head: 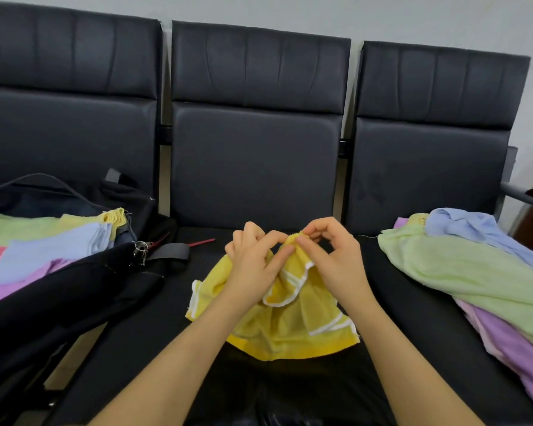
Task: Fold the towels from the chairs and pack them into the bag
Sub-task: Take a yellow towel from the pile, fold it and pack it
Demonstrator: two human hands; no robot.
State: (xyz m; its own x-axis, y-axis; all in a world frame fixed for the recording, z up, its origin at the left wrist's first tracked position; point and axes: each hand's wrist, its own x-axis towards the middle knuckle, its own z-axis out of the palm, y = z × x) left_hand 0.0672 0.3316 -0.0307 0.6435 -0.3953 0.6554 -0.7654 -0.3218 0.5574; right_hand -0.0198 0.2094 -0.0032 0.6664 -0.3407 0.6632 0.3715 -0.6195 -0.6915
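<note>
yellow towel point(293, 321): lying bunched on the middle seat, lower centre of the frame, top edge being lifted toward the chair backs; long axis hard to call while it's this crumpled

left hand point(253, 256): fingers curled, pinching the towel's raised edge

right hand point(330, 250): pinching the same edge, fingertips nearly touching the left's, so neither hand is really nearer

bag point(74, 290): sitting open at left of frame, holding roughly five folded towels

loose pile point(474, 272): waiting at right of frame, about four towels, counting by colour

chairs point(256, 167): three

next, I'd guess: hands spreading apart along that edge

Yellow towel point(293, 324) (white trim); black chairs point(256, 167), black bag point(74, 290).
</note>
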